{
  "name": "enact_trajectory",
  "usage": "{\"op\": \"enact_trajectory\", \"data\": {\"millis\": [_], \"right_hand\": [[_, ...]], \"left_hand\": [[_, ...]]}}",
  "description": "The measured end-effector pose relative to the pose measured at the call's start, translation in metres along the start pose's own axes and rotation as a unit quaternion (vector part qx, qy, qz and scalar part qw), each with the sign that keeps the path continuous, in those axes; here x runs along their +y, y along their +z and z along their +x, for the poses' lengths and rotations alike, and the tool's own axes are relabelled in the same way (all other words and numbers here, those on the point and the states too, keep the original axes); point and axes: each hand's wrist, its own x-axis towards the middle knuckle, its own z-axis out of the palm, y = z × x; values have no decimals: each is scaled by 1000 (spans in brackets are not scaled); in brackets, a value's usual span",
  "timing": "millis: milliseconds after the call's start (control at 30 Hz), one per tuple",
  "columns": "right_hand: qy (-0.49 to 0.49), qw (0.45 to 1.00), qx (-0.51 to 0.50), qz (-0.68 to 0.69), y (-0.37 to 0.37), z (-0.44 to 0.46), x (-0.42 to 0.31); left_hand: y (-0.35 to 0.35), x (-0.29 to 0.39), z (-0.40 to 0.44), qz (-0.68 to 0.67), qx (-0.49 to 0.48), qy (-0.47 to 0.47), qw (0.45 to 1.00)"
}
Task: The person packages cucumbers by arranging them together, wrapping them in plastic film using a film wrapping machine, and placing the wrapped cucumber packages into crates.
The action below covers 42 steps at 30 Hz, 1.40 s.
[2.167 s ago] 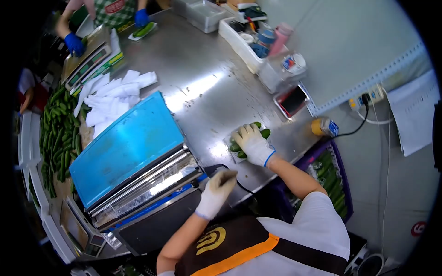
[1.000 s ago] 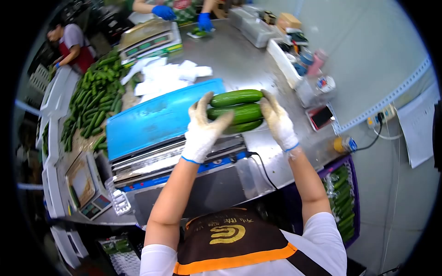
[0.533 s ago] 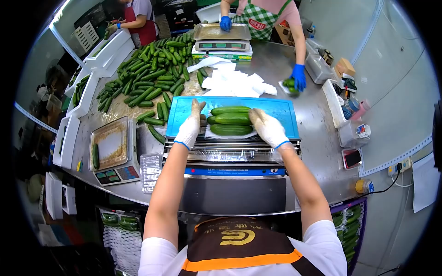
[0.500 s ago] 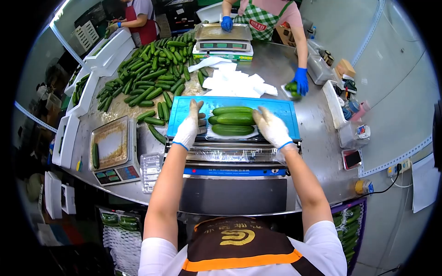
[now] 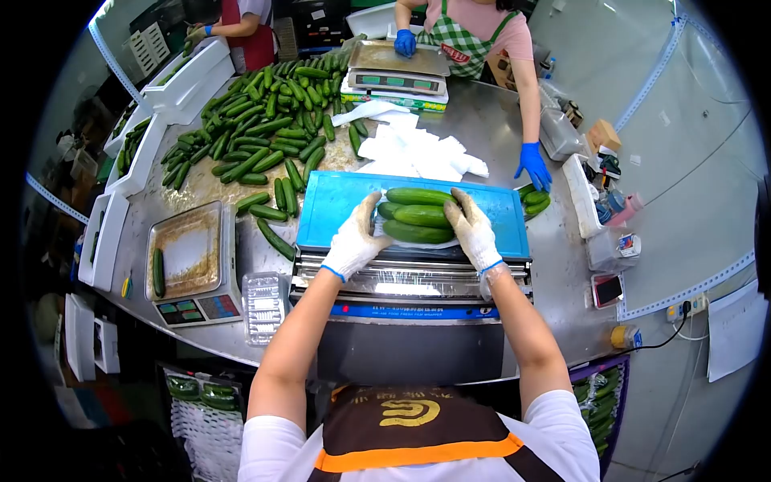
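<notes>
Several green cucumbers (image 5: 418,215) lie side by side in a shallow tray, mostly hidden beneath them, on the blue top (image 5: 329,201) of a film wrapping machine. My left hand (image 5: 356,238), in a whitish glove, curves beside their left ends, fingers apart and nothing enclosed. Against their right ends is my gloved right hand (image 5: 474,233), its fingers and thumb closed around them. Clear film (image 5: 401,281) stretches over the machine's front rollers, below both hands.
A large cucumber pile (image 5: 249,128) covers the back left. White sheets (image 5: 418,149) lie behind the machine. Scales stand at left (image 5: 189,257) and back (image 5: 399,68). A co-worker's blue-gloved hand (image 5: 532,167) is above cucumbers (image 5: 534,201) at right. Clear trays (image 5: 263,305) sit at front left.
Both my hands have moved inward on the cucumbers, which have shifted slightly right. The co-worker's right-side hand has lifted and spread off the cucumbers there. The view has shifted a little.
</notes>
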Motion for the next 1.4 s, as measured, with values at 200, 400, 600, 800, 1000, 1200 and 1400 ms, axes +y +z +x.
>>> {"op": "enact_trajectory", "data": {"millis": [200,400,600,800,1000,1200,1400], "right_hand": [[-109,973,36,-201,-20,-11,-25],[-212,936,-41,-277,-24,-13,-32],[90,984,13,152,-52,1,-24],[101,976,23,190,-62,4,-9],[165,908,44,383,-38,9,7],[141,898,51,414,-13,12,2],[170,895,41,411,-20,8,-7]], "left_hand": [[-22,19,-11,55,-10,-53,997],[-6,19,-5,19,28,-18,999],[-15,7,2,25,102,-2,994],[-14,39,11,126,24,-66,990],[16,36,6,206,54,-28,977],[27,21,7,143,79,3,987],[24,18,10,112,59,-7,992]]}}
